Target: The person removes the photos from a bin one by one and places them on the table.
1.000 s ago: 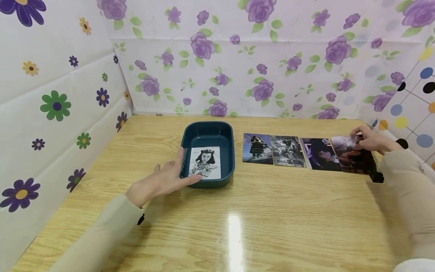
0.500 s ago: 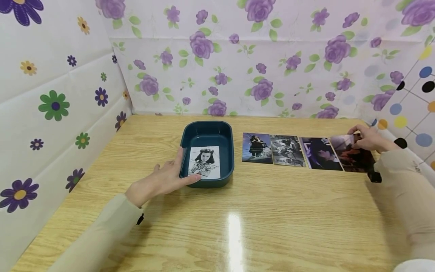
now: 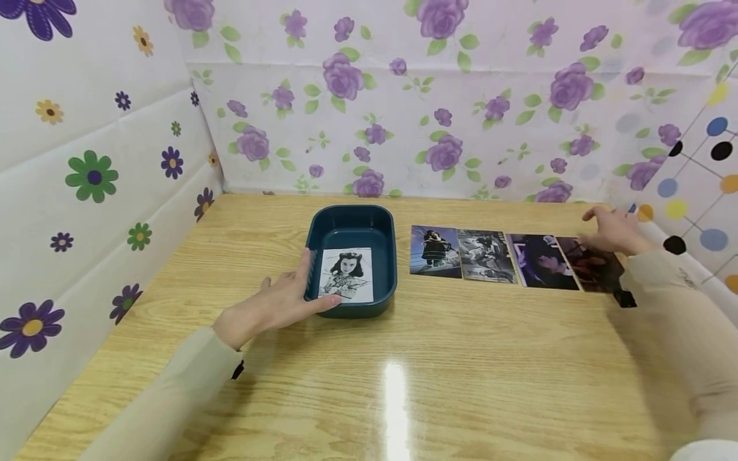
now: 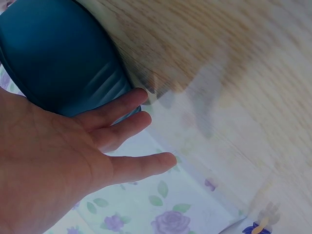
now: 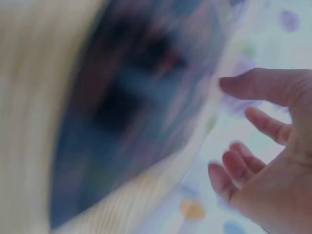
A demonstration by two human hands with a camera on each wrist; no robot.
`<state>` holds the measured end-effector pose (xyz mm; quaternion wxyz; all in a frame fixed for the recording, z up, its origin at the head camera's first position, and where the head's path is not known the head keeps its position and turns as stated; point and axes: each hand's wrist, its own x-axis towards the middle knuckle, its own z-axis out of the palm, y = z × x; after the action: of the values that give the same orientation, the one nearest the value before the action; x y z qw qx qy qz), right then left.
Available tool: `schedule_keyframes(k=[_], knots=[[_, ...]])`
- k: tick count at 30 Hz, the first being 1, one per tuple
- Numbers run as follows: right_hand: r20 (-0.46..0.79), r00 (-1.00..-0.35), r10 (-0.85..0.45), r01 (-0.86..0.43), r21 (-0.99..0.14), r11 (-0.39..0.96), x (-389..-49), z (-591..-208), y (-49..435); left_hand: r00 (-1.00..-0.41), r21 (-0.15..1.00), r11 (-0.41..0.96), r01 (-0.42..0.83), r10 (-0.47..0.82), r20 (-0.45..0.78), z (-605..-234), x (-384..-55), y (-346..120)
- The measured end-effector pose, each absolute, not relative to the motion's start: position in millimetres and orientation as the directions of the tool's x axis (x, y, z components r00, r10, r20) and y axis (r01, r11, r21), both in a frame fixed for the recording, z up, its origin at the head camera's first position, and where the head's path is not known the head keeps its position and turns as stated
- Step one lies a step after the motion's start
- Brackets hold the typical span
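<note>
My left hand [image 3: 273, 307] lies against the left side of a dark teal tray [image 3: 380, 234], its thumb over the front rim and its other fingers straight along the wall. Inside the tray is a black-and-white portrait photo [image 3: 347, 275]. On the right, my right hand [image 3: 614, 232] hovers above the far end of a dark reddish photo [image 3: 590, 269], partly covering it. In the right wrist view its fingers are spread, loosely bent, and apart from the blurred photo [image 5: 131, 97]; nothing is between them.
Left of the reddish photo, a row continues with a dark purple photo [image 3: 543, 261], a grey photo [image 3: 487, 256] and a photo of a standing figure [image 3: 434, 251]. All lie on a wooden table [image 3: 461, 358]. Floral sheets [image 3: 403, 128] rise behind and at the sides.
My right hand has let go of the reddish photo's far edge, lifted, and shifted slightly left. That photo now lies in line with the row. The left hand and tray stay put.
</note>
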<state>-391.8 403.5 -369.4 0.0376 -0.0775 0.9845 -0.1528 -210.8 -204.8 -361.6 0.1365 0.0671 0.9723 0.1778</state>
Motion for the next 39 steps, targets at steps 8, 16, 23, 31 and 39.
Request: schedule_keyframes(k=[8, 16, 23, 31, 39], knots=[[0.09, -0.941, -0.326, -0.296, -0.684, 0.667, -394.1, -338.4, 278.5, -0.953, 0.354, 0.932, 0.078, 0.174, -0.246, -366.3, -212.1, -208.2], [0.092, -0.83, -0.55, -0.396, -0.792, 0.464, -386.8, -322.3, 144.1, -0.952, 0.351, 0.934, 0.072, 0.169, -0.254, -365.3, -212.6, -208.7], [0.047, -0.637, -0.77, -0.563, -0.711, 0.422, -388.1, -318.7, 55.7, -0.95, 0.357, 0.931, 0.08, 0.18, -0.256, -363.6, -212.2, -208.6], [-0.291, -0.431, -0.854, -0.742, -0.424, 0.519, -393.4, -330.5, -6.9, -0.947, 0.367, 0.927, 0.079, 0.185, -0.262, -362.4, -211.2, -206.9], [-0.49, -0.501, -0.713, -0.74, -0.184, 0.647, -403.5, -341.8, -28.0, -0.949, 0.381, 0.921, 0.076, 0.184, -0.257, -364.0, -212.0, -209.1]])
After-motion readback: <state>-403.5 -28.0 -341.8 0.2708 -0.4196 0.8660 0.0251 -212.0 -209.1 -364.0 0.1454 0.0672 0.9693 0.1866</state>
